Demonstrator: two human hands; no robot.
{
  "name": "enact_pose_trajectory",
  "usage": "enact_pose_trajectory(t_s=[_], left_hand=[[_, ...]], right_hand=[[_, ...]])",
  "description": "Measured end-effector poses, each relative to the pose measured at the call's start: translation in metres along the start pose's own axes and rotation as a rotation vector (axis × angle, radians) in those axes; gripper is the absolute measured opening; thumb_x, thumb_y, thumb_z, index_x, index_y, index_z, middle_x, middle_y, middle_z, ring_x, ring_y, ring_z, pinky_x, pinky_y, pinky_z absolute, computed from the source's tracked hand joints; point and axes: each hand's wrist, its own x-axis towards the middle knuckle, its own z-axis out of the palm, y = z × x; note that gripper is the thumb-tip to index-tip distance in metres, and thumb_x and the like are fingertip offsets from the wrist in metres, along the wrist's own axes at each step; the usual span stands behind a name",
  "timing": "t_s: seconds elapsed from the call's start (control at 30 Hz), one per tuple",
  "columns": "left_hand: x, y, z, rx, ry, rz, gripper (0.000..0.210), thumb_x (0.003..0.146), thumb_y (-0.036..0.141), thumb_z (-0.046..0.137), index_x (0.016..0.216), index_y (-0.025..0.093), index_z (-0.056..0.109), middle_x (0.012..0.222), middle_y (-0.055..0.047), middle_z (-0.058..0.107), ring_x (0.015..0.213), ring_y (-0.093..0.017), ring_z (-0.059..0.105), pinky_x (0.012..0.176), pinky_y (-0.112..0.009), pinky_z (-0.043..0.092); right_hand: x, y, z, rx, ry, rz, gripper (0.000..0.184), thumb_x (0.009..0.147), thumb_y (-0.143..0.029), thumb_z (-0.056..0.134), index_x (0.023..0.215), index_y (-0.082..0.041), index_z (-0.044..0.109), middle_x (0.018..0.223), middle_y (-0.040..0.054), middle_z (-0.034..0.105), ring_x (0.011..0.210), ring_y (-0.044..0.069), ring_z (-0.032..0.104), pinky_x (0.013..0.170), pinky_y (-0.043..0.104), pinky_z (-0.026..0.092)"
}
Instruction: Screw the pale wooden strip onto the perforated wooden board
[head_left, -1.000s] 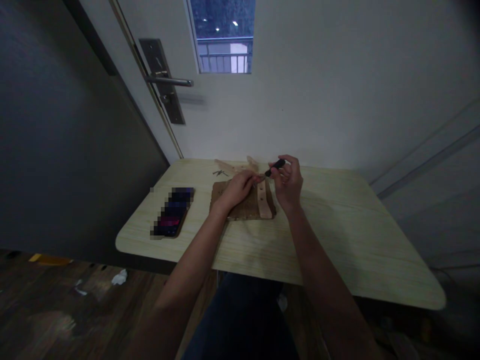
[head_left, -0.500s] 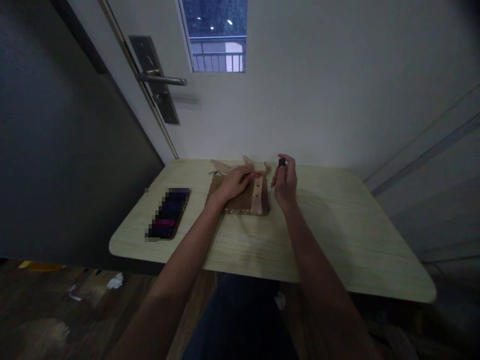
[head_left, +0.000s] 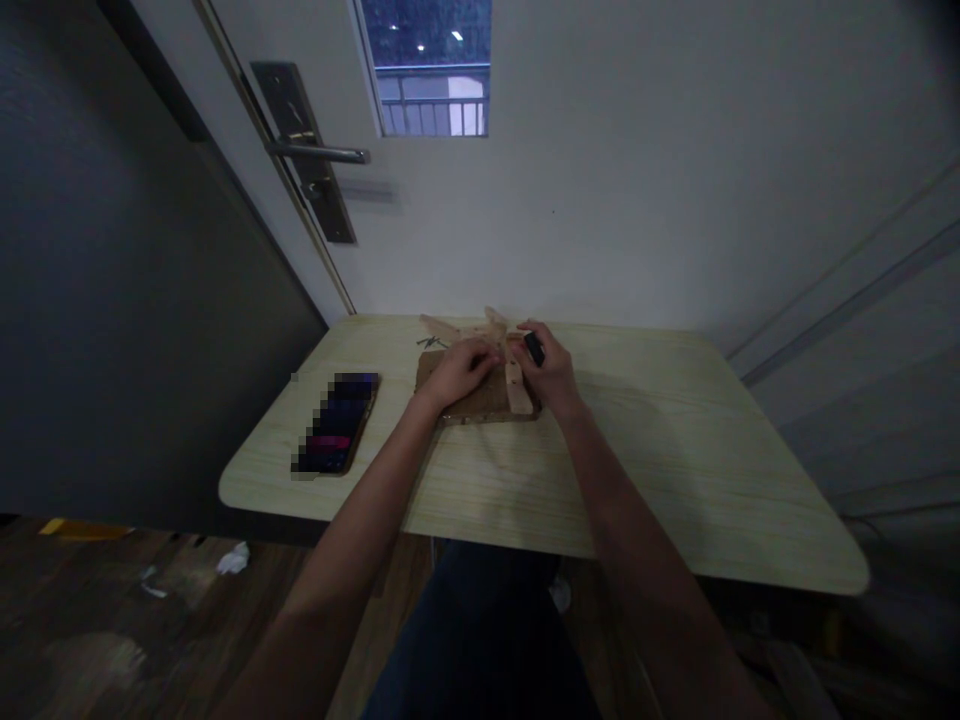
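Note:
A brown cardboard slab lies flat on the table. Across its right part runs a tan strip with small dark holes or dots. My left hand rests on the slab, thumb and fingertips drawn together beside the strip; whatever they pinch is too small to make out. Wrapped around a short black handle-like object, my right hand is over the slab's right edge, its fingertips at the strip. The lower end of the black object is hidden by the hand. Crumpled tan strips lie behind the slab.
Several thin dark nail-like pieces lie at the slab's back left corner. A phone lies on the left of the pale wooden table. A white door with a metal handle stands right behind the table.
My right hand has moved left with the black object, from beside the slab to the strip. The object is now tilted. My left hand stays on the slab.

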Motion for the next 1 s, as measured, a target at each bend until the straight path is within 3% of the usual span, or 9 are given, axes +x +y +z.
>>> enact_pose_trajectory(t_s=[0.2,0.63,0.83,1.0], left_hand=[[0.003,-0.007,-0.004,-0.048,-0.102,0.102,0.018,0.091,0.024,0.055,0.087,0.015,0.071,0.087,-0.006,0.072,0.084,-0.018,0.064,0.081,-0.031,0.049],[-0.001,-0.003,-0.002,-0.053,-0.045,0.093,0.016,0.089,0.027,0.058,0.089,0.015,0.070,0.080,-0.003,0.067,0.075,-0.015,0.060,0.074,-0.028,0.047],[-0.002,-0.001,-0.002,-0.278,0.012,-0.030,0.021,0.084,0.033,0.063,0.090,0.013,0.067,0.082,-0.004,0.069,0.072,-0.014,0.060,0.069,-0.026,0.049],[-0.001,-0.004,0.000,-0.353,-0.008,-0.055,0.024,0.081,0.035,0.066,0.090,0.013,0.068,0.085,-0.006,0.071,0.075,-0.016,0.063,0.072,-0.028,0.052]], right_hand=[[0.000,0.005,0.007,-0.027,-0.012,-0.061,0.028,0.090,-0.044,0.048,0.105,-0.025,0.063,0.107,0.0063,0.071,0.100,0.023,0.064,0.092,0.041,0.050],[-0.008,-0.007,0.007,-0.076,0.065,-0.054,0.023,0.090,-0.037,0.050,0.105,-0.025,0.062,0.108,0.0085,0.070,0.101,0.023,0.064,0.091,0.040,0.050],[-0.006,-0.004,0.003,-0.077,0.055,-0.020,0.041,0.074,-0.018,0.051,0.114,-0.025,0.059,0.090,0.0032,0.068,0.077,0.019,0.061,0.080,0.036,0.051],[-0.004,0.001,0.002,-0.060,0.026,-0.044,0.031,0.075,-0.022,0.054,0.105,-0.023,0.061,0.086,0.0036,0.066,0.078,0.019,0.061,0.081,0.036,0.051]])
